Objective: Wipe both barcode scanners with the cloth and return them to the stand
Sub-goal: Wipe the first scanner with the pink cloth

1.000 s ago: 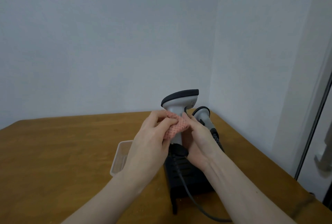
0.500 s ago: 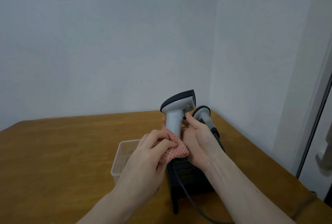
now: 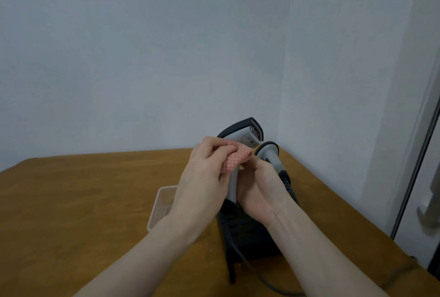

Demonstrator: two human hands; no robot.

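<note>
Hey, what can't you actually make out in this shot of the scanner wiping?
- Stand, head view: mostly hidden behind both forearms, so its slots are unclear.
- Second scanner: lower part hidden by the right hand.
- Held scanner: middle covered by the cloth and left hand.
- Tub: near side hidden by the left forearm.
- Cable: cut off at the bottom edge.

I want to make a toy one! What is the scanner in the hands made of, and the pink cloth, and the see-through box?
The held scanner looks like hard plastic: smooth grey body, matte black top. The pink cloth seems soft woven or knitted fabric, with a bumpy zigzag texture and a fold. The box is probably thin clear plastic, since the table shows through its walls.
</note>
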